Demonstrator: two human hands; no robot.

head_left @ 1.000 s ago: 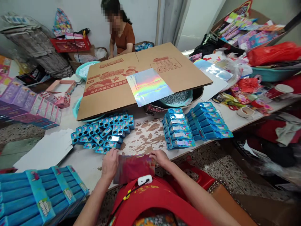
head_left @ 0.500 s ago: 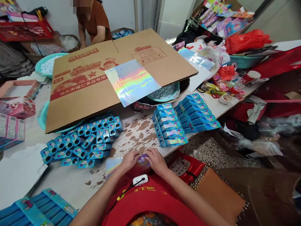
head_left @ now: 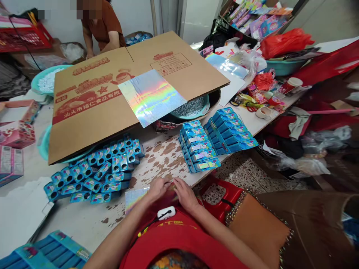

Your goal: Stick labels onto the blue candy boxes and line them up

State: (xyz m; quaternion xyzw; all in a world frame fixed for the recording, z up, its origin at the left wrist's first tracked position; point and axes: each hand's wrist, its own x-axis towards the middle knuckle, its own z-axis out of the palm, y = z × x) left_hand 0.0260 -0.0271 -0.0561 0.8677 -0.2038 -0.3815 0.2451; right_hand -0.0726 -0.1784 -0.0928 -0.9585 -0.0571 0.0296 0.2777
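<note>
Close against my body, at the table's front edge, my left hand (head_left: 159, 188) and my right hand (head_left: 184, 193) nearly meet at the fingertips. The fingers of both are closed on something I cannot make out; only a dim purplish patch shows between them. Partly under my left forearm lies a shiny holographic sheet (head_left: 134, 197). Beyond my right hand stand two rows of blue boxes with round windows, one nearer (head_left: 200, 145) and one farther right (head_left: 232, 129). To the left, many small blue boxes (head_left: 114, 177) are spread over the table.
A large flat carton (head_left: 112, 108) covers basins, with a holographic sheet (head_left: 153, 97) on top. One basin (head_left: 190, 108) of small pale pieces shows below it. A person in a brown shirt (head_left: 105, 26) sits behind. A red stool (head_left: 221, 198) stands at the right.
The purple item between my fingertips, plainly visible before, is now mostly hidden, and both hands sit slightly lower. The whole view has shifted a little.
</note>
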